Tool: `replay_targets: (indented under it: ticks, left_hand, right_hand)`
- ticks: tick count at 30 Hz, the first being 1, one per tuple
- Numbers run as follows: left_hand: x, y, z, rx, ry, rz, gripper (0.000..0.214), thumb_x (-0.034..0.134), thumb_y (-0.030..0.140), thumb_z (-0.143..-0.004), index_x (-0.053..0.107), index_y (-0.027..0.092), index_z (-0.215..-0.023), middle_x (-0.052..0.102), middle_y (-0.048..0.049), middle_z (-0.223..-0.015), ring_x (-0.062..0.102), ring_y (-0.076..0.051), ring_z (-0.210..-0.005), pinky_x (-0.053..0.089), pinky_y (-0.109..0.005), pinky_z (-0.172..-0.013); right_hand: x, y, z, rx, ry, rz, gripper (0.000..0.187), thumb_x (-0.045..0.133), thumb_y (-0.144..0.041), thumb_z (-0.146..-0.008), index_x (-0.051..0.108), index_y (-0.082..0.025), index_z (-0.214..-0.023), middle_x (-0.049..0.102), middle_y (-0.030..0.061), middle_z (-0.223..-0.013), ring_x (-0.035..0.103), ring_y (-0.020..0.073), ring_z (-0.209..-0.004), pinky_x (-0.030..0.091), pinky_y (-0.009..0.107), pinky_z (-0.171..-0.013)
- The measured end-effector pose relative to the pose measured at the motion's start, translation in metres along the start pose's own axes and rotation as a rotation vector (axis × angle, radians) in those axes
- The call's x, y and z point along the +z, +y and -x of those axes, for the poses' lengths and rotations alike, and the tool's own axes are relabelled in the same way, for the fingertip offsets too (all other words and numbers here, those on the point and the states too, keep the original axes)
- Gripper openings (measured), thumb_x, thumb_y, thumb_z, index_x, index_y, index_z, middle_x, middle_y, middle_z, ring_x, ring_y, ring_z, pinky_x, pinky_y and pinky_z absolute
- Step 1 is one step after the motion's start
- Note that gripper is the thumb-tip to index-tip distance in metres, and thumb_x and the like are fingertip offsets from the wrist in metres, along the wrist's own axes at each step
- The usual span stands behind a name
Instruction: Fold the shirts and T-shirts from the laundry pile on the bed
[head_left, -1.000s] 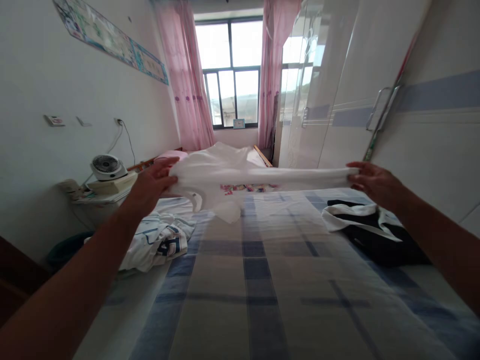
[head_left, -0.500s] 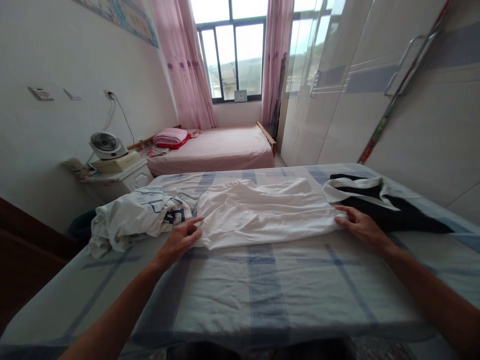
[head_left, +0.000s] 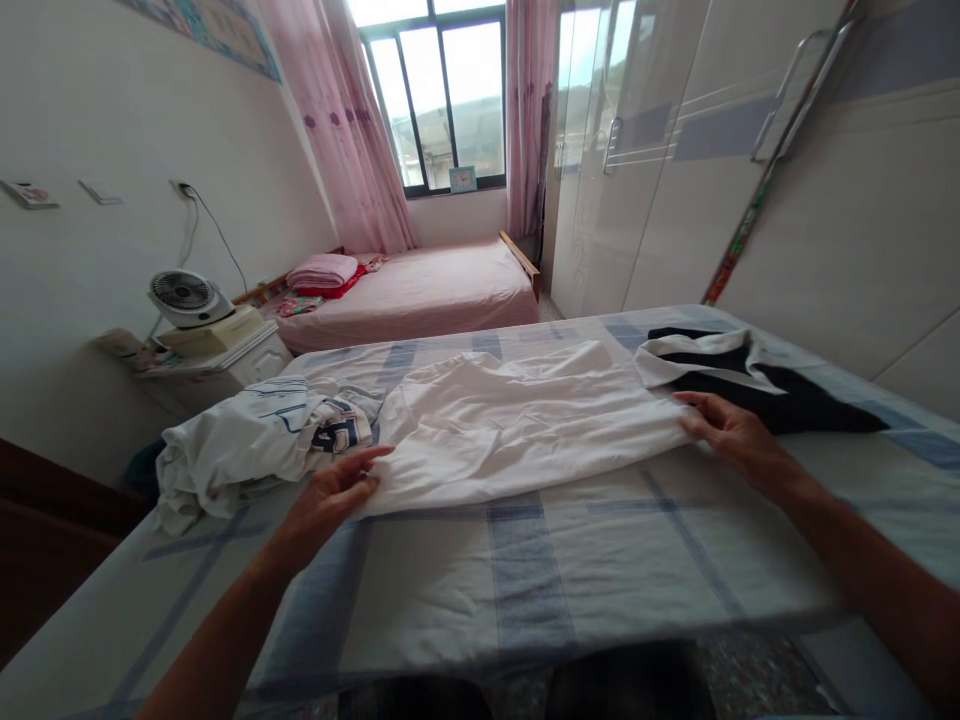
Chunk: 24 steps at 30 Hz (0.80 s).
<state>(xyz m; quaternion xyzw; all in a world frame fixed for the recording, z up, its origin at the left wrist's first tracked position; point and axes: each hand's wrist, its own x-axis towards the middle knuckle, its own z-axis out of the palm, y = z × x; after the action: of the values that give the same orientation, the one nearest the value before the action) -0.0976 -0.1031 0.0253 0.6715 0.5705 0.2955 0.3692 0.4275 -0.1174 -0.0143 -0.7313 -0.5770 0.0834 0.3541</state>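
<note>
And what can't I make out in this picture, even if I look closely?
All in the head view:
White garment: its underside, hidden against the patterned bedcover.
Clock: the exact time, too small to read.
Wall poster: its upper part, cut off by the top edge.
Wardrobe: its inside, hidden behind its doors.

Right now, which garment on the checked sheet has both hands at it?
The plain white garment in the middle, spread between left hand and right hand. Bunched navy-marked white clothes lie to its left, a white-trimmed black garment to its right.
</note>
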Motion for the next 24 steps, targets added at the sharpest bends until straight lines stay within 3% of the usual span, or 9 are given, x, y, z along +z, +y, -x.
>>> replay_targets:
  ticks: [3,7,10,15,18,20,24]
  left_hand:
    - [-0.006,0.001,0.005,-0.012,-0.035,-0.048,0.047,0.054,0.035,-0.075,0.062,0.021,-0.119,0.061,-0.0004,-0.087,0.051,-0.014,-0.075,0.040,-0.023,-0.068]
    - [-0.007,-0.004,0.007,-0.040,-0.181,-0.240,0.047,0.054,0.041,-0.075,0.065,0.019,-0.116,0.061,0.0006,-0.074,0.050,-0.013,-0.062,0.039,-0.023,-0.057]
    - [-0.009,-0.003,-0.010,0.023,-0.077,-0.348,0.050,0.051,0.050,-0.079,0.065,0.019,-0.115,0.068,-0.0031,-0.085,0.058,-0.017,-0.068,0.045,-0.025,-0.063]
    - [-0.017,0.004,-0.079,0.191,0.129,-0.558,0.048,0.044,0.046,-0.079,0.066,0.016,-0.109,0.068,-0.0090,-0.106,0.064,-0.022,-0.087,0.048,-0.031,-0.083]
    - [-0.014,-0.003,-0.129,0.233,0.130,-0.668,0.047,0.042,0.040,-0.078,0.065,0.015,-0.111,0.064,-0.0106,-0.116,0.062,-0.023,-0.100,0.044,-0.032,-0.094]
    - [-0.009,-0.009,-0.159,0.224,0.114,-0.700,0.048,0.042,0.040,-0.079,0.065,0.015,-0.112,0.063,-0.0110,-0.120,0.058,-0.023,-0.110,0.039,-0.031,-0.100]
    - [-0.001,-0.017,-0.197,0.183,0.071,-0.692,0.052,0.044,0.045,-0.079,0.065,0.013,-0.114,0.065,-0.0131,-0.119,0.057,-0.025,-0.114,0.040,-0.031,-0.099]
  right_hand:
    - [-0.007,0.002,0.001,0.042,-0.089,-0.079,0.049,0.051,-0.045,-0.075,0.060,-0.022,-0.117,0.068,0.0059,-0.103,0.063,0.0199,-0.088,0.047,0.029,-0.077]
    - [-0.010,0.011,0.001,0.053,-0.198,0.198,0.041,0.051,-0.039,-0.072,0.065,-0.021,-0.106,0.069,0.0081,-0.099,0.064,0.0222,-0.082,0.047,0.032,-0.074]
    - [-0.011,0.006,-0.005,-0.016,-0.111,0.323,0.041,0.047,-0.037,-0.075,0.064,-0.018,-0.108,0.067,0.0097,-0.104,0.064,0.0222,-0.083,0.047,0.032,-0.075]
    - [-0.002,-0.031,-0.045,-0.175,-0.093,0.375,0.037,0.043,-0.035,-0.082,0.063,-0.018,-0.108,0.068,0.0082,-0.107,0.065,0.0221,-0.090,0.048,0.032,-0.077]
    - [0.022,-0.051,-0.087,-0.282,-0.121,0.324,0.038,0.041,-0.032,-0.085,0.062,-0.018,-0.114,0.066,0.0080,-0.115,0.065,0.0199,-0.093,0.049,0.030,-0.082]
    - [0.043,-0.058,-0.117,-0.301,-0.162,0.366,0.041,0.037,-0.030,-0.087,0.060,-0.018,-0.119,0.062,0.0079,-0.124,0.061,0.0198,-0.106,0.045,0.030,-0.092]
    - [0.087,-0.062,-0.166,-0.281,-0.235,0.463,0.047,0.034,-0.027,-0.087,0.055,-0.016,-0.128,0.054,0.0096,-0.135,0.049,0.0216,-0.124,0.037,0.035,-0.103]
